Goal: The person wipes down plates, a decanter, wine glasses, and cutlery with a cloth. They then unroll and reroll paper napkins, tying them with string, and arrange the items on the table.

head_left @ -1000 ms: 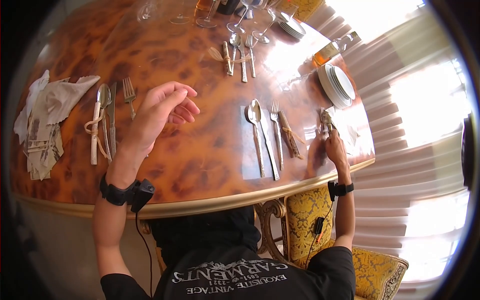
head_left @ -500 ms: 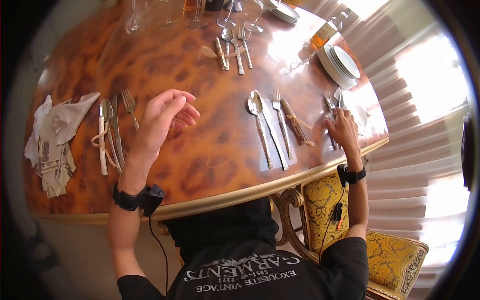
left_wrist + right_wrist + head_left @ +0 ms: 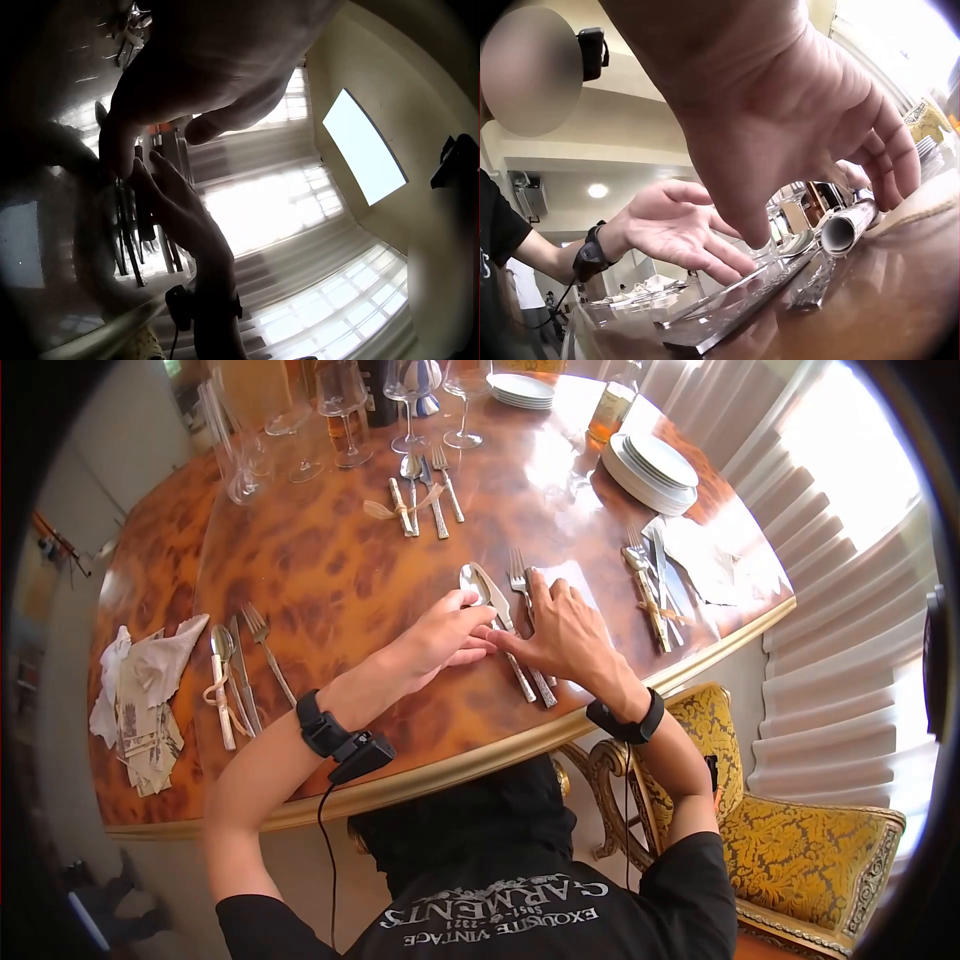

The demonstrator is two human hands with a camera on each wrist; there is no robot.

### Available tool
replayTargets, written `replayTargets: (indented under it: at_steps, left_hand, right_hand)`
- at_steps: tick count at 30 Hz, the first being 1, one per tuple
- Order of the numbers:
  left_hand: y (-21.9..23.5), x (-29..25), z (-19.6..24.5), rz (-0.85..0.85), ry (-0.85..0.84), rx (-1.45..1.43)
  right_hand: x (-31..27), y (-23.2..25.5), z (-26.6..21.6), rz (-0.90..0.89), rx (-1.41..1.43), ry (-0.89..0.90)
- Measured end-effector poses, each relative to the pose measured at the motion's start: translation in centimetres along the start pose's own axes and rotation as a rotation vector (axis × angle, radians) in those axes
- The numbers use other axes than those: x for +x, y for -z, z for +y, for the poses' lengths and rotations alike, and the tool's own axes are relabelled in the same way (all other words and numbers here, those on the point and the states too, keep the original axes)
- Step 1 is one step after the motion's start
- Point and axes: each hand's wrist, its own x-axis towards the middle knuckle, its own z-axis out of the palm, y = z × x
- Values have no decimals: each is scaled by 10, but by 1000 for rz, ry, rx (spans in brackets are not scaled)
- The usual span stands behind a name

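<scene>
In the head view my left hand (image 3: 445, 635) hovers beside the middle place setting, fingers relaxed and holding nothing. Its fingertips overlap the spoon (image 3: 470, 582) and the knife (image 3: 493, 595). My right hand (image 3: 565, 630) lies over the right side of that setting, next to the fork (image 3: 517, 572). Beneath it, mostly hidden from above, is a rolled paper tube (image 3: 844, 232). The right wrist view shows the right fingers reaching down beyond the tube, with the thumb apart from it on the near side. The left palm faces that camera.
A tied cutlery set (image 3: 650, 600) and white napkin (image 3: 700, 565) lie to the right. Stacked plates (image 3: 650, 475), a bottle (image 3: 612, 408) and wine glasses (image 3: 408, 410) stand farther back. On the left are another fork (image 3: 268, 655) and crumpled cloths (image 3: 150, 680).
My right hand has left the right-hand cutlery set and moved left over the middle setting. My left hand has moved right to meet it. The head view has shifted.
</scene>
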Motion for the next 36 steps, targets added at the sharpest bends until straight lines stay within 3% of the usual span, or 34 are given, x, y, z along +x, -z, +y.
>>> replayTargets:
  at_steps: [11, 13, 16, 18, 20, 22, 24, 27, 28, 32, 36]
  left_hand:
    - [-21, 34, 12, -42, -33, 43]
    - [-17, 24, 16, 46, -102, 315]
    - [15, -14, 22, 79, -200, 484]
    - [51, -45, 27, 182, -194, 554]
    - [80, -80, 33, 416, -224, 660]
    - [133, -103, 17, 607, -442, 969]
    - [163, -135, 4, 785, -399, 1159]
    - [194, -168, -18, 841, -337, 1201]
    - [194, -176, -20, 850, -249, 1194]
    - [184, -175, -21, 844, -18, 1288]
    - [159, -151, -21, 900, -3, 1456]
  right_hand:
    - [6, -14, 10, -18, 52, 21]
    - [13, -11, 10, -78, -21, 93]
    - [21, -2, 1, -203, -146, 109]
    - [24, -11, 3, -169, -156, 150]
    - [29, -16, -1, -114, -266, 191]
    - [34, -23, 1, -113, -307, 190]
    - [39, -27, 4, -105, -303, 268]
    - [44, -15, 5, -184, -227, 267]
    - [44, -12, 4, -258, -191, 265]
    - [46, -19, 3, -237, -281, 328]
    - [33, -13, 11, -155, -207, 318]
